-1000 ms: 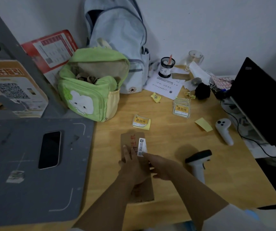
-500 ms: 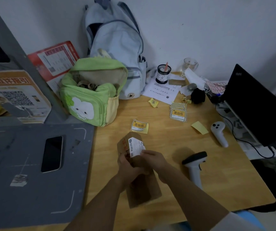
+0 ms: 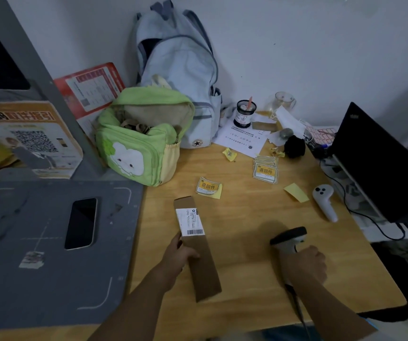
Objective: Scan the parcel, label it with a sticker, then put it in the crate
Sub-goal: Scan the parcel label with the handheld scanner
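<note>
A long brown cardboard parcel (image 3: pixel 203 264) lies flat on the wooden desk (image 3: pixel 247 217), its white shipping label (image 3: pixel 190 221) with a barcode facing up. My left hand (image 3: pixel 179 253) grips the parcel's left edge just below the label. To the right, my right hand (image 3: pixel 305 263) is closed around the handle of the barcode scanner (image 3: pixel 288 236), whose dark head points left. A loose yellow sticker (image 3: pixel 209 187) lies beyond the parcel, and a stack of yellow stickers (image 3: pixel 265 170) sits further right. No crate is in sight.
An open green bag (image 3: pixel 138 143) and a pale blue backpack (image 3: pixel 180 70) stand at the back. A phone (image 3: pixel 81 223) lies on the grey mat (image 3: pixel 37 279) at left. A white controller (image 3: pixel 324 201), a yellow note (image 3: pixel 296 192) and a black laptop (image 3: pixel 380 166) are at right.
The parcel was turned over and laid flat with its label up. My right hand left the parcel, moved right and took hold of the scanner. My left hand stayed on the parcel.
</note>
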Demonstrator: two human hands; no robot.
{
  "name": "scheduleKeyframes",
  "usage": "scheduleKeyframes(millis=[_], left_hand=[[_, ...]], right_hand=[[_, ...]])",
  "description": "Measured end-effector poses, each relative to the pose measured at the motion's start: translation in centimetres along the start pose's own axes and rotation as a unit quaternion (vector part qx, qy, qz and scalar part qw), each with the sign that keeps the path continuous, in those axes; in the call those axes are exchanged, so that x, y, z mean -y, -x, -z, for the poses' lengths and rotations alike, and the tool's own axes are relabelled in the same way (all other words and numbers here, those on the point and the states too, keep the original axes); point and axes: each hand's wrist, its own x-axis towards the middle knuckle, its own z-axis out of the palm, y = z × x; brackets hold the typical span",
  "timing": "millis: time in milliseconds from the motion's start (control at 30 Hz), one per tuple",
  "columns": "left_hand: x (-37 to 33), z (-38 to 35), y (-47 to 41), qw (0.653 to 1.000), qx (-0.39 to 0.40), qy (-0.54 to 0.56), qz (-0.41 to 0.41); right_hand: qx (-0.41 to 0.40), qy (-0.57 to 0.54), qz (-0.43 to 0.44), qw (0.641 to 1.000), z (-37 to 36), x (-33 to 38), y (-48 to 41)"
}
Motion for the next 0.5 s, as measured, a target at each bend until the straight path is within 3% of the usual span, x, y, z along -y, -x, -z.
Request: scheduleKeyframes(millis=[100,233,367,500], left_hand=[[0.8,-0.4,-0.1,0.999,-0.011,-0.016,-0.027],[1.5,-1.5,0.3,0.998,-0.015,-0.041,-0.042],[1.8,-1.6,0.2,0.999,-0.011,-0.036,-0.029],[1.2,-1.5,0.2,0.998,0.018,-0.059,-0.023]], right_hand=[[0.071,0.031,-0.025,0.997,-1.0,-1.2,-1.3],[0.163,0.044,0.005,0.986,-2.5,-1.3,-2.0],[0.181,0.034,-0.008,0.983,-2.9,-1.1,-2.3],[0.165,-0.05,-0.041,0.984,-2.5,-0.2,-1.6]])
